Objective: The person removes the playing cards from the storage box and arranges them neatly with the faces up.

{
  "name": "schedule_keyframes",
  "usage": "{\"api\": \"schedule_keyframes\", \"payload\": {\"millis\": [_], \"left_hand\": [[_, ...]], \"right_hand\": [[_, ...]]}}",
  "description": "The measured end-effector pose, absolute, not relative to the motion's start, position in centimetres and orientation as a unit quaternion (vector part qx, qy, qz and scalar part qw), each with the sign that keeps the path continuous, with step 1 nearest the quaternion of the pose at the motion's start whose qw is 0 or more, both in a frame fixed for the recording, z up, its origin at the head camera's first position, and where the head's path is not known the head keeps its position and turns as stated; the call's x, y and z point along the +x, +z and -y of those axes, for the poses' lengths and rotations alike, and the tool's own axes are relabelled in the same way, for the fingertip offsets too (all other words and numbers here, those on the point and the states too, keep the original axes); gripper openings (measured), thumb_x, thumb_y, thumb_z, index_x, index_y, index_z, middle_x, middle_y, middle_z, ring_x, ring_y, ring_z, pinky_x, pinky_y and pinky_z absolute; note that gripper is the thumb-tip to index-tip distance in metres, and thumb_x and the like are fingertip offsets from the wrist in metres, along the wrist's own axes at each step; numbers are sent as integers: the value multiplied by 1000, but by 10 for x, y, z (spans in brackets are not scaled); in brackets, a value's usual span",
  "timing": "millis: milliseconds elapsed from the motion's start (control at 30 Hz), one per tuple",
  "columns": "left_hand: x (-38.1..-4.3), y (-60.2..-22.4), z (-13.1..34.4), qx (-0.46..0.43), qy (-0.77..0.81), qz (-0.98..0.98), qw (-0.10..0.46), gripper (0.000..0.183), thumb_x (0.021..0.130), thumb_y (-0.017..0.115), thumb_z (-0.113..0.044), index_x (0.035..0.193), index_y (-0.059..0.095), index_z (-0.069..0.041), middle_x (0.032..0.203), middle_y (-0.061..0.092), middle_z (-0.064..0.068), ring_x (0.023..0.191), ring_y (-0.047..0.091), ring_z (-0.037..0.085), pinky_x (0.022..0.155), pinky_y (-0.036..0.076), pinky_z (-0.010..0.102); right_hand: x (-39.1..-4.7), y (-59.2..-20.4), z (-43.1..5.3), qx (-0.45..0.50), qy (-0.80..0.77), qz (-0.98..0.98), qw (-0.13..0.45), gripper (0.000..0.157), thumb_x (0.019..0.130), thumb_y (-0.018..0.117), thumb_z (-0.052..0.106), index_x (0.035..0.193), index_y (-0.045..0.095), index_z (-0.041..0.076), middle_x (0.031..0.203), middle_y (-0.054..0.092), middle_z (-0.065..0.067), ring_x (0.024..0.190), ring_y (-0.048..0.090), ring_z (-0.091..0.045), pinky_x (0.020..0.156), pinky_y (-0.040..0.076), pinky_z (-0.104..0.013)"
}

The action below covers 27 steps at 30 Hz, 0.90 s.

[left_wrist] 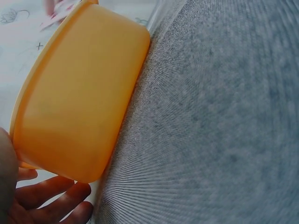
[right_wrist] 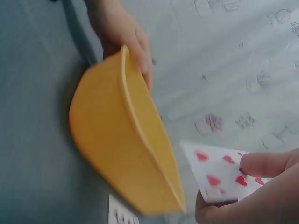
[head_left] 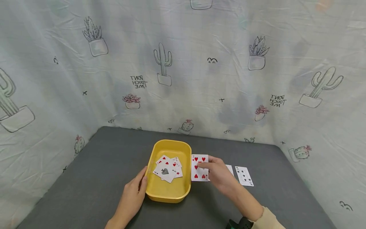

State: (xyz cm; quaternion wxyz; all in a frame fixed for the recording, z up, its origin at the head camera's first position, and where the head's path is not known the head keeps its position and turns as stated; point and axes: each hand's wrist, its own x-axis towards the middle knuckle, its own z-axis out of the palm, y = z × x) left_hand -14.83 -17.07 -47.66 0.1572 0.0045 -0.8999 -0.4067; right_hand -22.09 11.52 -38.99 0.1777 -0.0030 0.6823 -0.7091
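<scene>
My right hand point(head_left: 218, 173) pinches a seven of hearts point(head_left: 196, 173), thumb across its face, beside the right rim of a yellow plastic tub point(head_left: 168, 198). The card is held face up, apart from the tub wall in the right wrist view. My left hand point(head_left: 131, 194) holds the tub at its left side, fingers point(left_wrist: 51, 198) against the outer wall. Inside the tub lie several loose playing cards, overlapping, with an ace of spades point(head_left: 165, 171) on top and red-suited cards under it.
Right of the tub, a black-suited card point(head_left: 244, 176) lies face up on the dark grey table point(head_left: 114, 152). Another card point(head_left: 230, 169) is partly hidden behind my right hand. A pale curtain point(head_left: 183, 63) printed with cactus drawings hangs round the table's back and sides.
</scene>
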Motion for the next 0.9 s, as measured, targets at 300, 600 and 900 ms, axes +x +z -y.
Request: {"api": "schedule_keyframes", "payload": {"millis": [300, 600, 900], "left_hand": [[-150, -478, 173, 11, -408, 900, 154, 44, 105, 49, -24, 146, 48, -8, 137, 55, 17, 121, 55, 31, 94, 47, 51], [-150, -478, 173, 8, -411, 900, 146, 44, 106, 48, -25, 147, 47, -8, 138, 54, 17, 122, 54, 31, 94, 47, 52], [-149, -478, 174, -11, -416, 896, 154, 44, 106, 48, -25, 147, 47, -7, 139, 54, 16, 121, 55, 30, 91, 49, 50]], "right_hand": [[-219, -404, -191, 54, -699, -700, 137, 39, 90, 66, 0, 126, 52, -9, 111, 66, -16, 98, 63, -26, 83, 51, -36], [-218, -410, -255, 83, -675, -721, 131, 53, 91, 67, 5, 134, 41, -13, 109, 66, -11, 95, 63, -21, 80, 54, -32], [-231, -417, -315, 105, -640, -751, 127, 47, 89, 71, 4, 128, 48, -10, 100, 67, -5, 86, 64, -18, 73, 55, -33]]}}
